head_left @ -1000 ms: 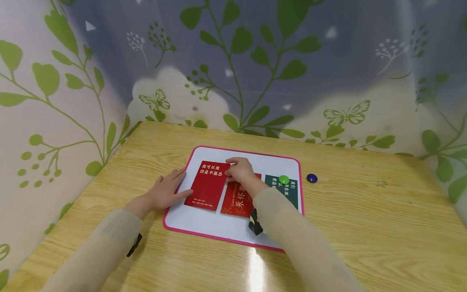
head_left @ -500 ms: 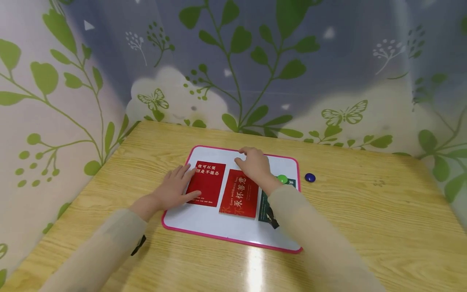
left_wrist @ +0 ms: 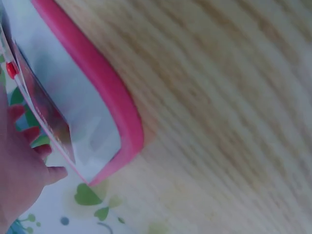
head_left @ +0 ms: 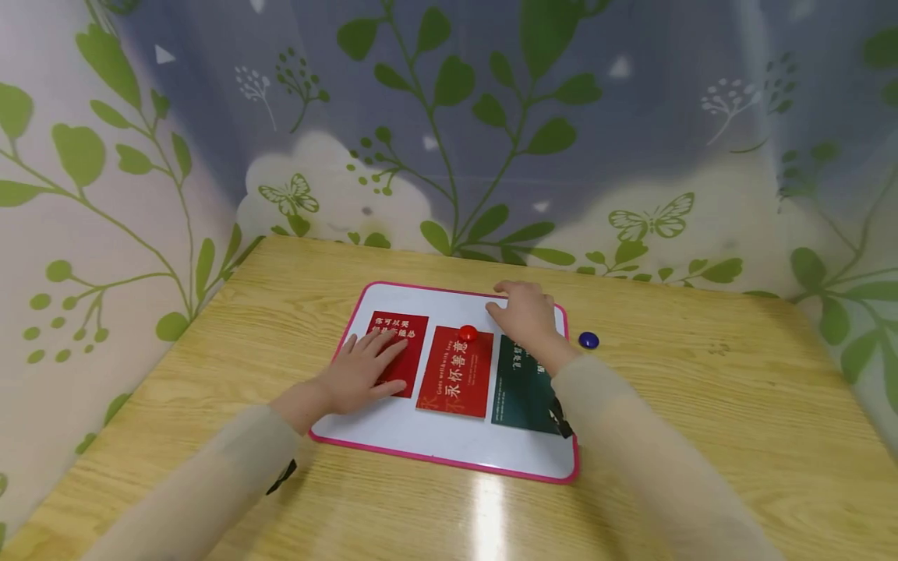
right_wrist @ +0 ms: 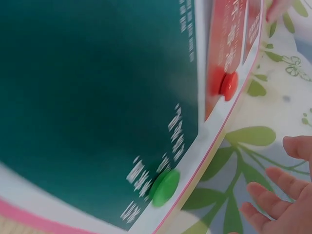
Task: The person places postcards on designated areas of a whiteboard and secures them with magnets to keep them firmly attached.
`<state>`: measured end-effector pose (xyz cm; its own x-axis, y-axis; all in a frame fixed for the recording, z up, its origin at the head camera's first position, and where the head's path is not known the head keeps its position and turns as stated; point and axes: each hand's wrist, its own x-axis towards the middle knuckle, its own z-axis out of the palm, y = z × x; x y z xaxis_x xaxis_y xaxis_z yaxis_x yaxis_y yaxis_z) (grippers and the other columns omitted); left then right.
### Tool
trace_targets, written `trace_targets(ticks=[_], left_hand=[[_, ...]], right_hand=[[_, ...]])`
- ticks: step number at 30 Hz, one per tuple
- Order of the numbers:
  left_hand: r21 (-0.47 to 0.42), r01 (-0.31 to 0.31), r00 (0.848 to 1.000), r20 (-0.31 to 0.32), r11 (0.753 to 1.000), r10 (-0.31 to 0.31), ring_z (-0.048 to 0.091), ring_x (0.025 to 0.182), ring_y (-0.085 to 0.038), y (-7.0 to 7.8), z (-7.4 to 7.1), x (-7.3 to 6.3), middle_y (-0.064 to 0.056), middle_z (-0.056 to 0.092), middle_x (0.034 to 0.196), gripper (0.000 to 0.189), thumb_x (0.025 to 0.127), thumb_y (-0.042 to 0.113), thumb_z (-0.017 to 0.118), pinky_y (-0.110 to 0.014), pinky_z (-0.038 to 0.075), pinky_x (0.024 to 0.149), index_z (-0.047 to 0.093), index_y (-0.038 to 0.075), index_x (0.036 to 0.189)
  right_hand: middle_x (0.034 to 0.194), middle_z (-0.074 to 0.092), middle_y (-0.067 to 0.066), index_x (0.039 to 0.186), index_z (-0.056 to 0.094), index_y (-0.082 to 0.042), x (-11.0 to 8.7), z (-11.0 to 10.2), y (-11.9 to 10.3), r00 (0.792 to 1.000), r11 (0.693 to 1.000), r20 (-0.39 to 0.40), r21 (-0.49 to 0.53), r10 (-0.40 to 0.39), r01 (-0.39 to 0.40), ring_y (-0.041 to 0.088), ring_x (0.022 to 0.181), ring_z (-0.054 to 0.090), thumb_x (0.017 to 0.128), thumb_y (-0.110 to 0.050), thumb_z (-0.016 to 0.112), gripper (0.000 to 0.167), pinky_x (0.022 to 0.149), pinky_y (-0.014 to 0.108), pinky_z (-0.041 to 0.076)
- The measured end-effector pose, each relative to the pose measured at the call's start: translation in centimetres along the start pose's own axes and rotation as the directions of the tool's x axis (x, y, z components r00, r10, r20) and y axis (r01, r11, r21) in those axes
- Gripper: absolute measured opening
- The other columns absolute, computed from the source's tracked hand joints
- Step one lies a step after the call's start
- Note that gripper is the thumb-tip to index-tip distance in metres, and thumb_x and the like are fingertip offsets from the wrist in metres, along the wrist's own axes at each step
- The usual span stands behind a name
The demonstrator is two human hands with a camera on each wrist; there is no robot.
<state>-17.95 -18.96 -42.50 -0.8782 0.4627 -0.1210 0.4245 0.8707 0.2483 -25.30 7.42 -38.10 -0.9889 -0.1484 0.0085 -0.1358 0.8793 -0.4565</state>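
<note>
A white board with a pink rim (head_left: pixel 407 459) lies on the table with three cards on it. My left hand (head_left: pixel 358 378) is spread over the left red card (head_left: pixel 416 343); whether it touches the card, I cannot tell. A red round magnet (head_left: pixel 468 333) sits at the top of the middle red card (head_left: pixel 456 382). Above the dark green card (head_left: pixel 522 397), at the board's upper right, my right hand (head_left: pixel 528 315) has parted fingers and holds nothing. In the right wrist view a green magnet (right_wrist: pixel 165 187) sits on that card's edge; in the head view my right hand hides it.
A blue round magnet (head_left: pixel 588 340) lies on the wooden table (head_left: pixel 701 405) just right of the board. Leaf-patterned cloth walls (head_left: pixel 631 148) stand behind and to the left of the table.
My right hand has moved right from beside the left card to over the green card, uncovering the red magnet. My left hand has slid right, from the board's left edge over the left card.
</note>
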Motion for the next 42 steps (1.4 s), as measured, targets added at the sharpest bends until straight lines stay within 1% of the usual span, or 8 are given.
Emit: trace_targets(ticks=[2,6,14,18,21,26,35,42], left_hand=[[0.006,0.006,0.999,0.039,1.0,-0.006,0.021,0.141,-0.037,-0.1,0.3,0.0,-0.016,0.027,0.152,0.069,0.091,0.048,0.052,-0.061,0.017,0.112,0.033,0.012,0.146],[0.003,0.012,0.997,0.073,1.0,-0.012,0.022,0.141,-0.034,-0.2,0.7,0.1,-0.014,0.028,0.152,0.067,0.091,0.048,0.053,-0.06,0.018,0.112,0.034,0.014,0.145],[0.011,-0.004,0.999,0.054,1.0,0.003,0.022,0.14,-0.034,-0.3,1.0,-0.3,-0.013,0.029,0.151,0.066,0.09,0.045,0.056,-0.06,0.02,0.111,0.036,0.014,0.144],[0.023,-0.014,1.0,0.014,1.0,0.014,0.02,0.14,-0.038,-0.3,1.2,-0.4,-0.014,0.029,0.15,0.067,0.09,0.044,0.057,-0.062,0.019,0.11,0.035,0.012,0.144],[0.032,-0.006,1.0,-0.014,0.999,0.006,0.024,0.138,-0.038,-0.3,1.2,-0.6,-0.015,0.031,0.148,0.067,0.089,0.043,0.059,-0.063,0.02,0.11,0.037,0.011,0.143],[0.048,0.004,1.0,-0.023,0.999,-0.002,0.03,0.134,-0.036,-0.2,1.2,-0.9,-0.015,0.034,0.145,0.066,0.087,0.042,0.061,-0.061,0.024,0.109,0.039,0.011,0.141],[0.044,0.003,1.0,-0.008,0.999,-0.003,0.025,0.137,-0.036,-0.3,1.5,-1.1,-0.015,0.03,0.148,0.07,0.088,0.045,0.057,-0.06,0.023,0.11,0.034,0.01,0.144],[0.039,0.0,1.0,-0.011,0.999,0.0,0.026,0.137,-0.036,-0.3,1.5,-1.3,-0.016,0.03,0.147,0.07,0.088,0.045,0.058,-0.062,0.024,0.109,0.035,0.009,0.143]], right_hand=[[0.134,0.053,0.017,0.13,0.054,-0.008,0.0,-0.2,0.5,1.0,1.0,-0.002,-0.012,0.004,-0.004,0.037,0.125,0.044,0.091,-0.03,0.057,0.045,0.103,0.055,0.031],[0.135,0.052,0.018,0.131,0.053,-0.008,-0.2,-0.4,1.3,1.0,0.999,-0.008,-0.035,0.007,-0.008,0.037,0.125,0.043,0.092,-0.029,0.056,0.045,0.103,0.055,0.031],[0.135,0.052,0.019,0.132,0.052,-0.006,-0.6,-0.6,2.2,1.0,0.999,-0.006,-0.05,0.01,-0.011,0.038,0.125,0.042,0.092,-0.029,0.056,0.046,0.103,0.056,0.03],[0.136,0.05,0.021,0.132,0.051,-0.005,-0.7,-0.9,3.1,1.0,0.997,-0.01,-0.082,-0.001,0.001,0.041,0.125,0.041,0.091,-0.029,0.056,0.047,0.101,0.059,0.03],[0.14,0.043,0.023,0.134,0.049,-0.005,-0.8,-1.2,4.1,1.0,0.994,-0.011,-0.112,-0.01,0.008,0.044,0.129,0.032,0.09,-0.03,0.057,0.051,0.102,0.062,0.026],[0.147,0.025,0.029,0.137,0.043,-0.002,-1.3,-2.1,6.2,1.0,0.988,-0.013,-0.153,-0.023,0.021,0.05,0.136,0.013,0.087,-0.033,0.061,0.062,0.105,0.069,0.014],[0.148,0.015,0.034,0.139,0.037,0.0,-2.3,-3.5,10.6,0.997,0.981,0.028,-0.185,0.068,-0.062,0.055,0.135,0.004,0.086,-0.034,0.062,0.068,0.101,0.074,0.006],[0.147,0.014,0.035,0.137,0.039,0.002,-3.2,-3.8,12.4,0.992,0.974,0.071,-0.208,0.105,-0.088,0.058,0.133,0.004,0.084,-0.035,0.065,0.069,0.099,0.076,0.008]])
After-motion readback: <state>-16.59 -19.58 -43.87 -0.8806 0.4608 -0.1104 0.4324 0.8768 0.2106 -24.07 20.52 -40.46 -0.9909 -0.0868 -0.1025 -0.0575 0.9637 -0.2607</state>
